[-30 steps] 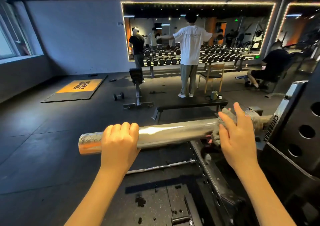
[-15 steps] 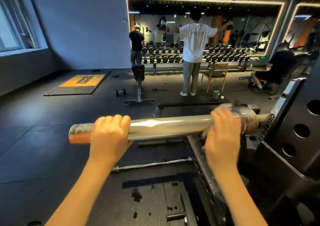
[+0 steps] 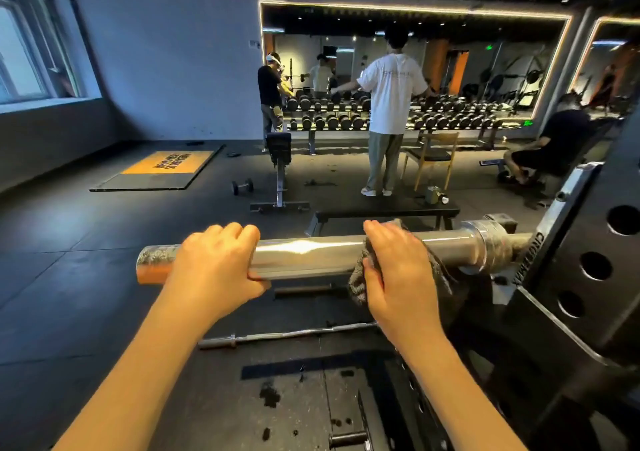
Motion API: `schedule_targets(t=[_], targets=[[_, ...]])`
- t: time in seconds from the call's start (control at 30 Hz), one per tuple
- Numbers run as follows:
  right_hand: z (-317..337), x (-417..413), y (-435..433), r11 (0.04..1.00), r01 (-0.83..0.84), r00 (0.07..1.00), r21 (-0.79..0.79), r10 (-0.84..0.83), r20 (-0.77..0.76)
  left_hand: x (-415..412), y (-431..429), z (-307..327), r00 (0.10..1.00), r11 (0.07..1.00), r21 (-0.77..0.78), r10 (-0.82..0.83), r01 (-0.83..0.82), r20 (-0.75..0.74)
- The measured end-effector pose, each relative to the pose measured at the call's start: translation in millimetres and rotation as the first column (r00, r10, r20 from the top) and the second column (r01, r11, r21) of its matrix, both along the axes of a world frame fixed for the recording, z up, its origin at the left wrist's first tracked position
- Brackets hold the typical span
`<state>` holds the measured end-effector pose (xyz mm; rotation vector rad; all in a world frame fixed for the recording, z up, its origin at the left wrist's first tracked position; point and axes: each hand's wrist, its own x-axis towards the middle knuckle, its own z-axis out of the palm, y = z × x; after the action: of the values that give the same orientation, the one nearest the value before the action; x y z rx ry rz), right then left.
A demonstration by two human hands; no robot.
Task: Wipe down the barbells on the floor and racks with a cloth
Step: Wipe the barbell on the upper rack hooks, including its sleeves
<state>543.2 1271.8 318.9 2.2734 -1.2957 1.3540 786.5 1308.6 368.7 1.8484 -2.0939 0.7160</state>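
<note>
A chrome barbell sleeve juts out leftward from the black rack at chest height. My left hand grips the sleeve near its free end, fingers curled over the top. My right hand holds a dark grey cloth wrapped round the sleeve, left of the collar. A second, thin barbell lies on the floor below the sleeve.
A flat bench stands just beyond the bar. A person in a white shirt stands past it, others by the dumbbell rack and seated at right. An adjustable bench, a loose dumbbell, a wooden chair and an orange mat occupy the floor.
My right hand has slid the cloth leftward along the sleeve, away from the collar toward the middle. My left hand keeps its grip near the free end.
</note>
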Motion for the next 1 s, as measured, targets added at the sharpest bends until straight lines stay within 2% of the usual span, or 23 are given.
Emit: schedule_targets(t=[0.07,0.17,0.3,0.37,0.43,0.5,0.53,0.6,0.67,0.73,0.83,0.9,0.93,1.0], targets=[[9.5,-16.0,-1.9,0.996,-0.084,0.996,0.016,0.084,-0.03,3.8,-2.6,12.5,0.997,0.982,0.18,0.068,-0.062,-0.029],[29.3,-38.7,-8.5,1.0,0.0,1.0,0.003,0.0,0.027,4.0,-5.4,16.7,0.994,0.967,0.237,0.106,-0.093,-0.042],[73.0,-37.0,-21.3,0.994,0.108,0.942,-0.01,-0.099,0.32,4.2,-4.5,14.3,0.995,0.979,0.18,0.101,-0.095,-0.025],[104.4,-30.1,-30.2,0.974,0.206,0.866,-0.097,-0.136,0.481,4.6,-3.8,15.6,0.995,0.98,0.178,0.092,-0.086,-0.024],[126.7,-21.3,-35.4,0.943,0.275,0.83,-0.188,-0.133,0.542,3.6,-3.1,16.5,0.996,0.979,0.188,0.084,-0.08,-0.013],[125.8,-13.0,-37.6,0.958,0.241,0.859,-0.153,-0.137,0.493,3.3,-3.5,16.9,0.996,0.98,0.182,0.085,-0.083,0.001],[114.5,-9.3,-38.1,0.977,0.199,0.884,-0.07,-0.148,0.443,3.4,-3.9,16.5,0.996,0.98,0.179,0.087,-0.087,0.005],[77.3,-5.0,-36.0,0.978,0.188,0.938,0.086,-0.204,0.279,4.2,-4.5,15.6,0.996,0.982,0.168,0.083,-0.084,0.011],[44.9,-7.7,-29.4,0.953,0.272,0.957,0.133,-0.282,0.063,4.8,-4.3,15.3,0.997,0.982,0.169,0.079,-0.081,0.019],[33.8,-18.8,-22.5,0.96,0.229,0.973,0.162,-0.222,-0.059,4.6,-4.4,15.0,0.997,0.983,0.164,0.077,-0.08,0.02],[40.2,-40.5,-13.5,0.922,0.108,0.979,0.372,-0.034,-0.202,3.9,-3.0,15.0,0.997,0.983,0.164,0.077,-0.079,0.019],[47.1,-49.9,-11.8,0.895,0.061,0.97,0.441,0.052,-0.239,3.7,-2.5,15.8,0.996,0.983,0.164,0.082,-0.085,0.022],[51.9,-52.2,-11.3,0.896,0.022,0.977,0.444,0.075,-0.2,3.7,-2.6,16.1,0.996,0.982,0.167,0.085,-0.087,0.021],[62.9,-55.2,-14.0,0.949,-0.006,0.992,0.315,0.045,-0.119,3.3,-2.8,16.7,0.996,0.979,0.182,0.087,-0.089,0.016]])
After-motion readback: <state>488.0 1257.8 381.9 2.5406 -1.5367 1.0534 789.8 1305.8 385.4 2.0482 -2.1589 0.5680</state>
